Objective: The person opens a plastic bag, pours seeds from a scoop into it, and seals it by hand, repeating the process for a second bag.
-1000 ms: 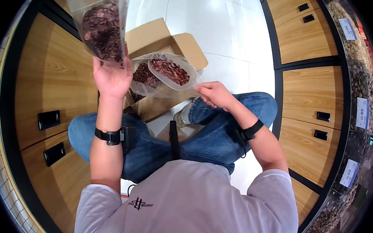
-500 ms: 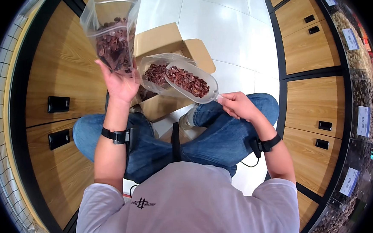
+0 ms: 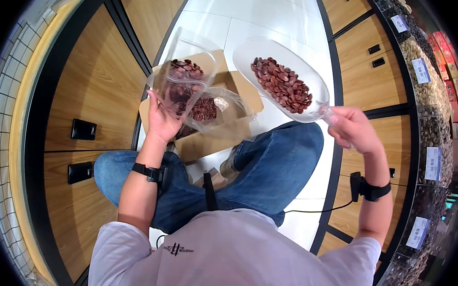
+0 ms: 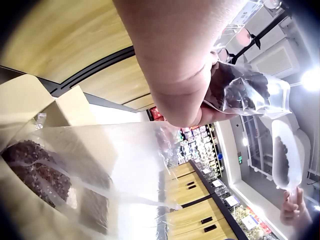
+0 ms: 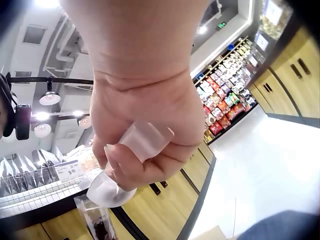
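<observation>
In the head view my left hand (image 3: 162, 122) supports the lower end of an upright clear bag (image 3: 175, 69) partly filled with dark red-brown flat pieces. The left wrist view shows the hand (image 4: 175, 75) gripping this bag (image 4: 255, 95); some fingers are hidden. My right hand (image 3: 354, 131) holds a clear scoop (image 3: 246, 52) by its handle, out to the right, with a heap of the same pieces in it. In the right wrist view, fingers curl round the handle (image 5: 145, 140). Between the hands, lower down, a larger clear bag (image 3: 238, 115) with more pieces lies in a cardboard box (image 3: 205, 148).
The box stands on the white tiled floor (image 3: 252, 18) in front of the person's crossed legs (image 3: 269, 171). Wooden cabinets (image 3: 104, 83) line both sides. Bins of loose goods with price labels (image 3: 433, 163) run above the right cabinets. A cable hangs from the right wrist's camera.
The scoop with its pieces has moved right and away from the box, and appears larger. The left hand and its bag appear farther right and lower in the head view; both grips remain.
</observation>
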The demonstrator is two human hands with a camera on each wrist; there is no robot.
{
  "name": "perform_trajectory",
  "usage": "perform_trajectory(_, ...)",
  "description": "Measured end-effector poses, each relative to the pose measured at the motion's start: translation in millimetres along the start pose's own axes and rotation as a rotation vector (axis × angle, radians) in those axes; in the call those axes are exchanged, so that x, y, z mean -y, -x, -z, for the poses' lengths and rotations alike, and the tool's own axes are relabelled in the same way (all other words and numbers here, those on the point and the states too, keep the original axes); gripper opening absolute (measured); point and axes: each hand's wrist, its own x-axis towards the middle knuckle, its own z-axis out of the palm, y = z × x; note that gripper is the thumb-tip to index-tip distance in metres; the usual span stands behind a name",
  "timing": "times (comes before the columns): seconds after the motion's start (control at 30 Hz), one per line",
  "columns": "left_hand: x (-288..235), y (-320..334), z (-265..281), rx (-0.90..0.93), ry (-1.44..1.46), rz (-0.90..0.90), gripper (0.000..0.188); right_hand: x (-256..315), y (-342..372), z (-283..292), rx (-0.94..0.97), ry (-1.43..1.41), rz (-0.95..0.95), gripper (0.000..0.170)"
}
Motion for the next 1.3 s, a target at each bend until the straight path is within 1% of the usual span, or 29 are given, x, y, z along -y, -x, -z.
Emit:
perform_trajectory(0.03,0.6,1.0,0.1,0.042,-0.031,0.002,0.076,12.5,1.6,1.8,-0.006,0.056,0.022,0.034)
perform_trajectory(0.07,0.6,0.3,0.8,0.046,-0.027,-0.002,0.076,25.0,2.3,3.5,-0.007,0.062,0.025,0.034)
perform_trajectory(0.17,3.3,-1.0,4.6,0.1,-0.057,0.098,0.083,56.0,1.8,6.9,0.057,0.14,0.031,0.035)
perform_trajectory(0.2,3.7,-1.8,6.2,0.104,-0.055,0.097,0.083,67.6,0.8,5.6,0.054,0.143,0.033,0.035)
perform_trajectory(0.27,4.0,-3.4,11.6,0.174,-0.074,0.206,0.086,91.7,-1.3,0.7,0.05,0.343,-0.044,0.036)
perform_trajectory(0.3,3.8,-5.3,17.4,0.139,-0.111,0.241,0.087,99.9,-2.9,0.8,0.06,0.392,-0.053,0.038)
perform_trajectory(0.33,4.3,-5.2,14.9,0.141,-0.11,0.243,0.087,109.7,-3.6,0.2,0.058,0.392,-0.055,0.038)
perform_trajectory(0.4,8.3,-4.7,6.9,0.184,-0.205,0.221,0.092,132.0,-3.4,-3.2,0.09,0.615,-0.116,0.04)
perform_trajectory(0.43,10.7,-5.1,4.8,0.185,-0.203,0.223,0.092,143.8,-2.2,-7.0,0.086,0.678,-0.133,0.043)
perform_trajectory(0.47,13.3,-5.6,2.8,0.159,-0.216,0.218,0.092,152.9,-0.1,-11.6,0.085,0.678,-0.136,0.043)
perform_trajectory(0.53,16.9,-8.0,2.9,0.132,-0.23,0.214,0.093,167.6,3.9,-18.3,0.006,0.821,-0.144,0.044)
perform_trajectory(0.57,19.6,-11.0,5.6,0.153,-0.215,0.223,0.092,173.3,4.7,-16.9,0.015,0.876,-0.151,0.045)
perform_trajectory(0.67,20.0,-13.1,2.4,0.196,-0.193,0.22,0.091,185.1,8.9,-15.4,0.035,0.904,-0.145,0.044)
perform_trajectory(0.7,19.6,-13.7,0.4,0.221,-0.186,0.209,0.09,186.6,10.2,-14.3,0.015,0.923,-0.151,0.044)
perform_trajectory(0.83,20.5,-18.9,2.4,0.198,-0.124,0.199,0.087,192.4,15.1,-13.6,-0.016,0.905,-0.117,0.045)
perform_trajectory(0.9,21.1,-20.0,-1.2,0.249,-0.069,0.19,0.084,191.4,14.1,-16.1,-0.074,0.879,-0.072,0.046)
perform_trajectory(0.93,21.1,-20.8,-0.2,0.246,-0.066,0.185,0.084,192.2,12.6,-20.0,-0.068,0.883,-0.071,0.046)
perform_trajectory(1.0,21.1,-22.0,3.4,0.29,0.068,0.223,0.076,194.5,9.0,-30.1,-0.142,0.96,-0.013,0.045)
perform_trajectory(1.03,20.2,-22.4,4.2,0.285,0.074,0.212,0.076,195.5,6.9,-33.7,-0.132,0.969,-0.008,0.045)
perform_trajectory(1.1,18.3,-22.4,-0.1,0.235,0.08,0.192,0.077,196.7,3.4,-37.4,-0.224,1.102,0.055,0.045)
perform_trajectory(1.13,17.1,-21.8,-4.7,0.226,0.088,0.171,0.077,196.7,1.3,-37.5,-0.207,1.115,0.069,0.045)
perform_trajectory(1.2,14.1,-19.2,-13.9,0.215,0.059,0.126,0.079,195.2,-0.8,-34.9,-0.266,1.1,0.171,0.044)
perform_trajectory(1.27,15.2,-25.9,-1.9,0.195,0.048,0.085,0.08,195.9,1.7,-33.1,-0.31,0.928,0.122,0.041)
perform_trajectory(1.3,15.9,-27.9,0.7,0.16,0.09,0.091,0.078,192.1,0.4,-24.7,-0.299,0.786,0.093,0.039)
